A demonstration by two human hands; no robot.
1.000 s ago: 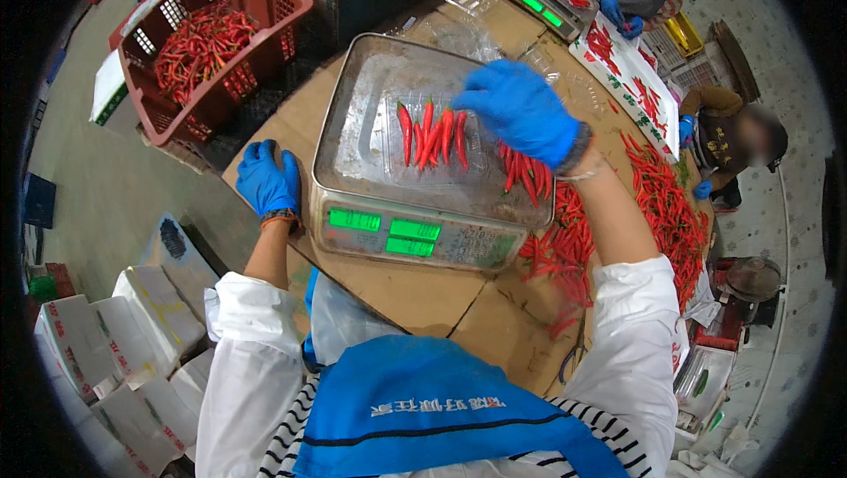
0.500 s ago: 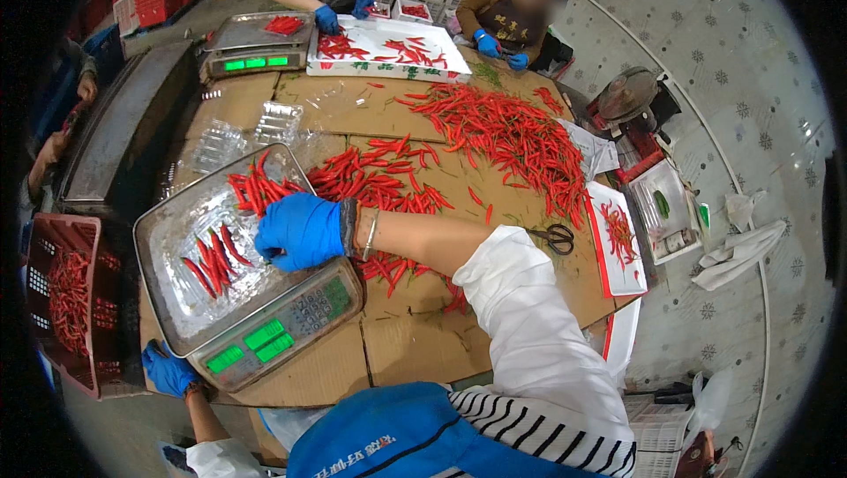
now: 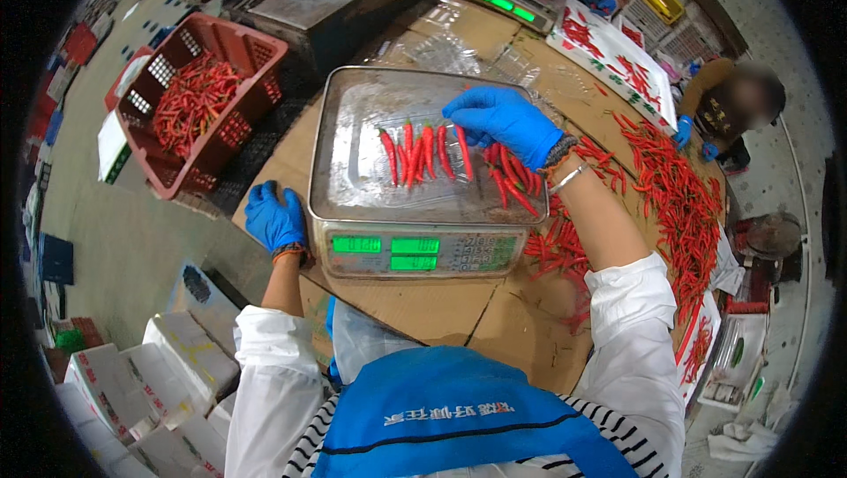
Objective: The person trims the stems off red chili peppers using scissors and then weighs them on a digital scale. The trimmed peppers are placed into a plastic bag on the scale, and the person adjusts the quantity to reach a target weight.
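A digital scale (image 3: 423, 253) with green displays stands in front of me, its metal pan (image 3: 353, 99) facing up. On the pan sits a clear plastic tray (image 3: 375, 180) with several red chili peppers (image 3: 413, 159) lined up side by side. Over the right end of that row is my gloved right hand (image 3: 507, 123), fingers pinched at the top of a single chili pepper (image 3: 464, 156). Beneath this hand a small heap of chili peppers (image 3: 512, 182) lies at the pan's right edge. My gloved left hand (image 3: 273, 218) rests by the table edge left of the scale, fingers apart, holding nothing.
A reddish-brown crate (image 3: 256, 50) of chili peppers stands left. Empty clear trays (image 3: 445, 53) lie behind the scale. A large chili pile (image 3: 675, 205) covers the table's right. Two co-workers sit beyond, near a second scale (image 3: 503, 2) and a white box (image 3: 609, 63).
My view has turned left, bringing the crate and floor further in. My right hand has moved from above the tray to the row's right end, where more chili peppers now lie.
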